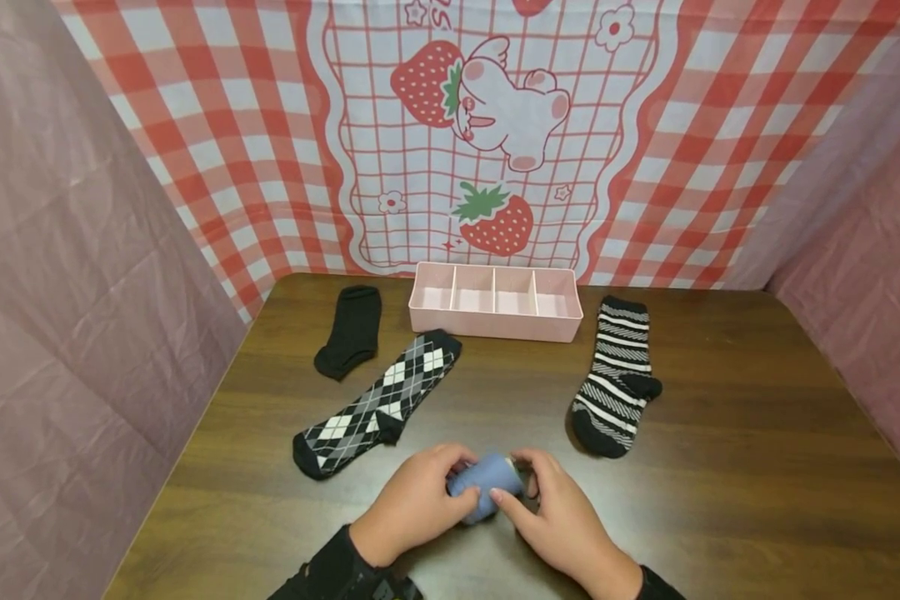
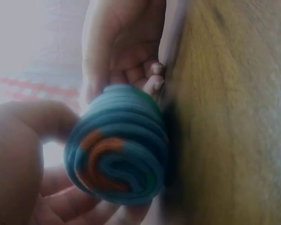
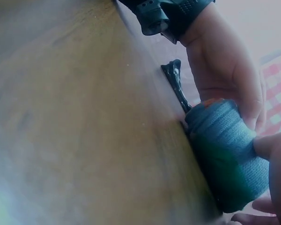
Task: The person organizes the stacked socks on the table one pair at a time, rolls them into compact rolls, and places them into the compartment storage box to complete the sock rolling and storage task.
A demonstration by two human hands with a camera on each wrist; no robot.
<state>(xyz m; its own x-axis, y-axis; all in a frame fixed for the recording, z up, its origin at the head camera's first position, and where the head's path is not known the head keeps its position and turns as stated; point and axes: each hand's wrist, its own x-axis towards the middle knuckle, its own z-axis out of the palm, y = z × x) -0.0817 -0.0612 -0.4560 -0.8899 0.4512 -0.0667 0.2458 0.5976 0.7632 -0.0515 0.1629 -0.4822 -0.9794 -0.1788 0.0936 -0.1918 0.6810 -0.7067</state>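
Note:
A blue sock rolled into a tight bundle (image 1: 489, 482) lies between both hands near the table's front. My left hand (image 1: 422, 498) grips its left end with thumb and fingers. On the other end, my right hand (image 1: 558, 518) holds the roll, thumb on the near side and fingers on the far side. In the left wrist view the spiral end of the rolled sock (image 2: 117, 150) shows blue layers with an orange patch. The right wrist view shows the side of the rolled sock (image 3: 229, 145), close to the tabletop, with a dark green area.
A pink box with four compartments (image 1: 495, 325) stands at the table's back. Left of it lies a black ankle sock (image 1: 354, 329), with an argyle sock (image 1: 390, 400) nearer. A striped black-and-white sock (image 1: 617, 375) lies to the right. A checked cloth (image 1: 255, 150) hangs behind the wooden table (image 1: 742, 433).

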